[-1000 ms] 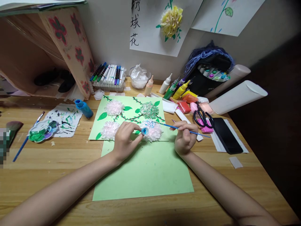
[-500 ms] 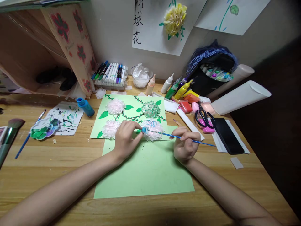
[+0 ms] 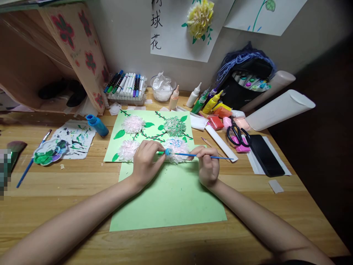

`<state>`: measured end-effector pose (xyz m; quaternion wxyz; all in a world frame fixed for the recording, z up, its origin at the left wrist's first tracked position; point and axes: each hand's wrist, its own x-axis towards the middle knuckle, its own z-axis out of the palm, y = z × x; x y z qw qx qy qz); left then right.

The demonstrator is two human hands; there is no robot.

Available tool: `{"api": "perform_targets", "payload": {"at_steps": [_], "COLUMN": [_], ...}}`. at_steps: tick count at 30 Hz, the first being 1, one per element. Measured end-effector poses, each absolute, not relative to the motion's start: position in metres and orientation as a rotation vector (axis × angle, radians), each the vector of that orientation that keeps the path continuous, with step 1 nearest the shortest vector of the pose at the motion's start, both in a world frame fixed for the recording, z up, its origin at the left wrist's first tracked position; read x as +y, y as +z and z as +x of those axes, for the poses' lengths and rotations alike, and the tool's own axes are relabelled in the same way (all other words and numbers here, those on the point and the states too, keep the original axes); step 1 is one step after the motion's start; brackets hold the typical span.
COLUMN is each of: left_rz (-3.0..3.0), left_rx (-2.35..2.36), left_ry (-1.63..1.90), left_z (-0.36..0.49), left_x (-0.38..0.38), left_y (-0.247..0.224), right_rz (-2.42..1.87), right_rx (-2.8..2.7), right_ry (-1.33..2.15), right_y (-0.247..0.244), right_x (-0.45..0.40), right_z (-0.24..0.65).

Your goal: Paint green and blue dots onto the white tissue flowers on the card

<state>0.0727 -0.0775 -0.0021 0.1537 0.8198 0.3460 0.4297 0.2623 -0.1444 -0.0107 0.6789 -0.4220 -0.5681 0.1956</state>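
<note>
My left hand (image 3: 148, 159) pinches a small blue bottle cap (image 3: 168, 151), its open side turned to the right. My right hand (image 3: 207, 165) is closed round a thin blue paintbrush (image 3: 202, 155), whose tip is at the cap's mouth. Under the cap lies a light green sheet (image 3: 111, 147) with fluffy paper flowers and painted leaves. Blue strokes mark the lower right flower (image 3: 180, 146); the upper right flower (image 3: 174, 126) is dabbed green. The two left flowers, one of them (image 3: 133, 124) above the other, are pale pink. A second green sheet (image 3: 171, 198) lies beneath my wrists.
An uncapped blue paint bottle (image 3: 97, 125) stands left of the artwork, near a smeared palette (image 3: 51, 151) and another brush (image 3: 26, 172). Markers (image 3: 128, 84), a bowl of tissue (image 3: 163, 88) and paint bottles (image 3: 211, 102) line the back. Scissors (image 3: 238, 135) and a phone (image 3: 266, 156) lie right.
My right hand has shifted left, bringing the brush tip up to the cap. The left hand keeps its hold on the cap. The whole view has shifted slightly.
</note>
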Motion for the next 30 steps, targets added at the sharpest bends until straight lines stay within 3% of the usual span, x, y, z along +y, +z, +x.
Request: {"api": "perform_targets", "payload": {"at_steps": [9, 30], "left_rz": [2.315, 2.293], "left_rx": [0.992, 0.995], "left_ry": [1.241, 1.224], "left_z": [0.073, 0.073], "left_x": [-0.078, -0.077], "left_y": [-0.002, -0.003], "right_rz": [-0.991, -0.977], "right_rx": [-0.906, -0.965], "right_ry": [0.714, 0.681], "right_y": [-0.003, -0.001], "right_x": [-0.139, -0.134], "right_z": [0.263, 0.268]}}
